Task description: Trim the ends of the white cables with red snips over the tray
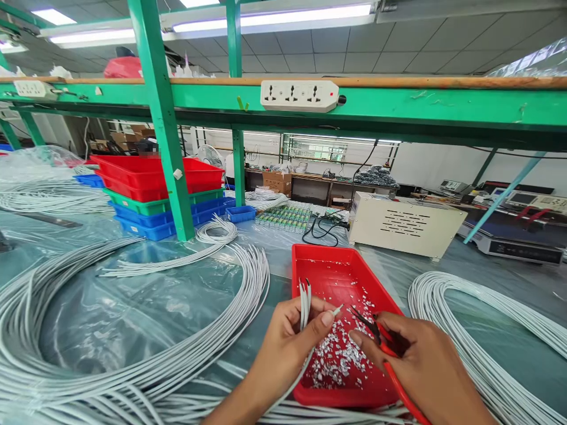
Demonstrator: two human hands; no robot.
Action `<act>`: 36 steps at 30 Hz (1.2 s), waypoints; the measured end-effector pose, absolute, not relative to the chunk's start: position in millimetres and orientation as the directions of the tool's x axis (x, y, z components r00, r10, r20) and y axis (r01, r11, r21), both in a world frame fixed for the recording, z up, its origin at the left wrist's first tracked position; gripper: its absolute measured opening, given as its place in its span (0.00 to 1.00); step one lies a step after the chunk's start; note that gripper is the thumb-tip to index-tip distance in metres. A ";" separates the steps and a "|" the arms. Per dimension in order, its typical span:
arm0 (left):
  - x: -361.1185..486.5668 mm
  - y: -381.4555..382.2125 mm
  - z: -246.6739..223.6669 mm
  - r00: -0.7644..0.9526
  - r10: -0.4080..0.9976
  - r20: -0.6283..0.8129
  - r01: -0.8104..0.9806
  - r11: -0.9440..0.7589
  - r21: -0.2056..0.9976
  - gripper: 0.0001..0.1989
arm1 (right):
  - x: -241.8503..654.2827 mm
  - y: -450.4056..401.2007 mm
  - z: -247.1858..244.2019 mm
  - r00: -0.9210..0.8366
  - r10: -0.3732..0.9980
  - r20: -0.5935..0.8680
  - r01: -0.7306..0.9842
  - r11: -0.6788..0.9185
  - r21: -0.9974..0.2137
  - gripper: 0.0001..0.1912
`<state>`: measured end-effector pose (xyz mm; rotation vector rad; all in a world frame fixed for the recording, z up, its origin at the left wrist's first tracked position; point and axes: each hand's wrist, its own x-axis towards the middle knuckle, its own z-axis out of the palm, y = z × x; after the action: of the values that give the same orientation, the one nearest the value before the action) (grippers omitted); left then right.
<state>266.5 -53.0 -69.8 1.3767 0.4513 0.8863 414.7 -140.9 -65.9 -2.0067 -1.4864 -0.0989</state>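
My left hand [295, 336] is closed on a few white cables [305, 304]; one cable end is pinched between thumb and forefinger and points right, its tip stripped. In my right hand [416, 354] are red-handled cutting pliers [392, 351], their dark jaws slightly apart just right of that tip, not touching it. Under both hands lies a red tray [376, 277] with many small silvery scraps [339, 357] scattered on its floor.
Large coils of white cable lie left [221, 330] and right [443, 289]. Behind stand stacked plastic trays [146, 195], a green post [166, 130], circuit boards [286, 218] and a beige metal box [405, 227]. A green shelf beam [420, 106] with a power strip [300, 95] crosses above.
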 end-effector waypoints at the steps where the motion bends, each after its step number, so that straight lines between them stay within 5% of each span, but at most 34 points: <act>1: 266.1 -53.6 -68.2 0.616 0.754 0.228 -0.276 -0.065 0.959 0.12 | 414.2 -141.6 -65.2 0.349 0.837 0.422 0.889 -0.153 -0.432 0.23; 20: 261.9 -54.3 -68.9 0.766 0.587 0.263 -0.344 0.028 0.939 0.06 | 412.5 -143.4 -70.2 0.210 0.813 0.543 0.952 -0.044 -0.303 0.23; 28: 259.5 -51.6 -68.0 0.824 0.531 0.198 -0.279 0.075 0.958 0.08 | 420.2 -143.1 -74.7 0.227 0.937 0.264 0.898 -0.097 -0.428 0.25; 36: 261.3 -51.1 -65.2 0.823 0.502 0.265 -0.311 0.008 0.950 0.08 | 411.3 -147.9 -64.2 0.123 0.804 0.582 0.973 0.016 -0.228 0.23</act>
<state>261.3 -51.1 -65.2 1.4283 0.1649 0.6401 411.3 -147.9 -64.2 -1.8234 -1.7174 -0.3763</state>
